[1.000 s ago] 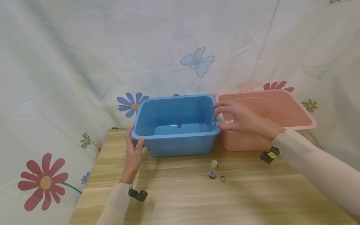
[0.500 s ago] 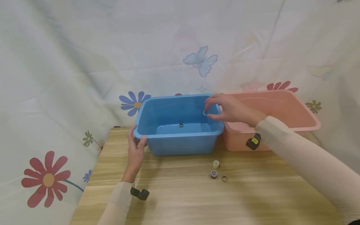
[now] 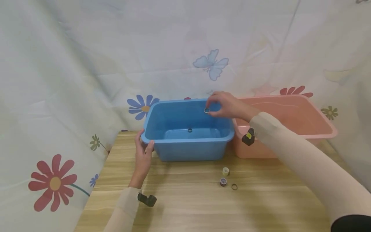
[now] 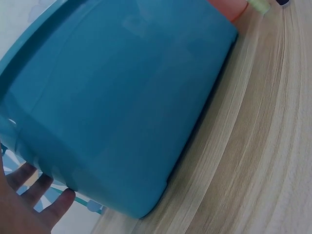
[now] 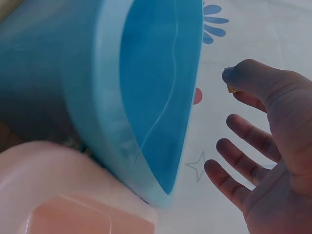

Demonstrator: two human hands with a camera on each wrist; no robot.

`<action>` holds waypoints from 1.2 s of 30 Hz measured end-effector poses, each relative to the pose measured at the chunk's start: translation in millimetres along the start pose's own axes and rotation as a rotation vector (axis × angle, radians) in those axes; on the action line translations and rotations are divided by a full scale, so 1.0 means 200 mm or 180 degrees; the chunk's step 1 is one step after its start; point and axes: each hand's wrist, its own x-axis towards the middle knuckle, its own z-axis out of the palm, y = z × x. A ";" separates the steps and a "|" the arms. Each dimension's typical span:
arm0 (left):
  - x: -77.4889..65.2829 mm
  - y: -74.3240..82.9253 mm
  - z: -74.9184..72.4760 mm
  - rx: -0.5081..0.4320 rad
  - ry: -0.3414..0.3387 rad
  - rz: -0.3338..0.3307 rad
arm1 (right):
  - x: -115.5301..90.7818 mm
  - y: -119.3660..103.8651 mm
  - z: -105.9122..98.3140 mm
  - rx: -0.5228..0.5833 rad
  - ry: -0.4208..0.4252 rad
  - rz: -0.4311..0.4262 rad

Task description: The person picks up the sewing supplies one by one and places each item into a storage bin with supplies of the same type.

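In the head view, my right hand (image 3: 227,106) is over the back right part of the blue tub (image 3: 188,149), pinching a small ring (image 3: 206,110) between thumb and forefinger. A sliver of gold ring (image 5: 233,89) shows at the fingertips in the right wrist view; the other fingers are spread apart. My left hand (image 3: 143,161) holds the tub's front left corner, thumb in front and fingers around the side below the rim. A small dark ring (image 3: 190,130) lies on the tub's floor.
A pink tub (image 3: 313,138) stands right of the blue one, close against it. On the wooden table (image 3: 179,203) in front lie a cream ring-shaped piece (image 3: 225,171), a dark ring-shaped piece (image 3: 223,182) and a thin dark ring (image 3: 234,186). A flowered curtain (image 3: 162,48) hangs behind.
My right hand has moved left and slightly up with the ring, from beside the blue tub's right rim to over its inside. The left hand stays at the corner.
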 end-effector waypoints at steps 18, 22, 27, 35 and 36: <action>0.00 -0.01 0.01 0.0170 0.0139 0.0068 | 0.18 0.02 0.07 -0.0084 -0.0046 0.0176; 0.00 -0.01 0.01 0.0198 0.0149 0.0096 | 0.20 0.04 0.08 -0.0085 -0.0027 0.0222; 0.00 -0.02 0.01 0.0179 0.0182 0.0146 | 0.22 0.05 0.09 0.0002 -0.0035 0.0366; -0.03 0.16 0.02 0.0160 0.0207 0.0153 | 0.23 0.05 0.10 0.0116 -0.0076 0.0502; -0.03 0.14 0.02 0.0149 0.0228 0.0145 | 0.23 0.05 0.10 0.0135 -0.0096 0.0544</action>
